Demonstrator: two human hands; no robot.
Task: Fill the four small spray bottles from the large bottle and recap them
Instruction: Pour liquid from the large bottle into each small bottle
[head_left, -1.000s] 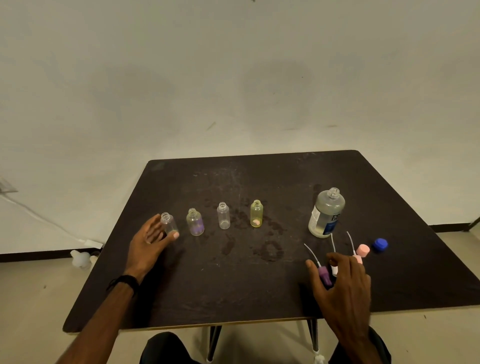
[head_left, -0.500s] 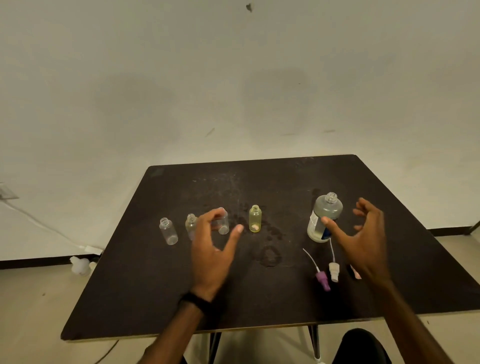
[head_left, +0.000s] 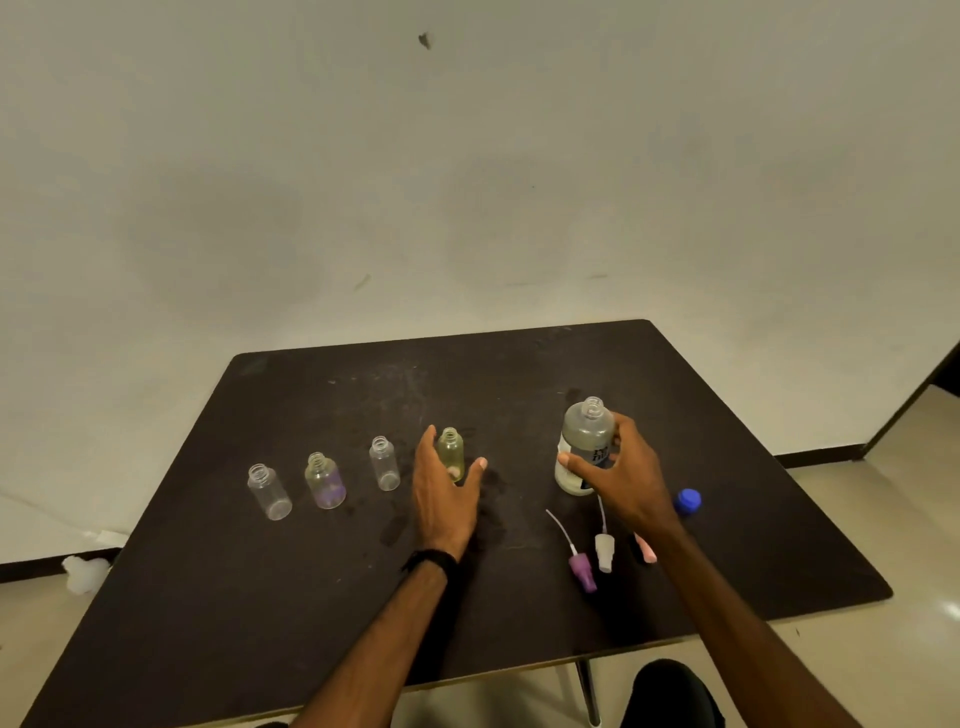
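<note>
Four uncapped small bottles stand in a row on the dark table: a clear one, a purple-tinted one, another clear one and a yellow-tinted one. My left hand cups the yellow bottle, fingers to its left and thumb to its right, with small gaps showing. My right hand grips the large uncapped bottle, which stands upright with pale liquid in it. Purple, white and pink spray caps lie near the front right.
A blue screw cap lies right of my right wrist. The table's front edge is close to my body. A white lump sits on the floor at the left. A plain wall stands behind the table.
My left hand moved right, from the third bottle to the yellow one. My right hand closed in on the large bottle and took hold of it.
</note>
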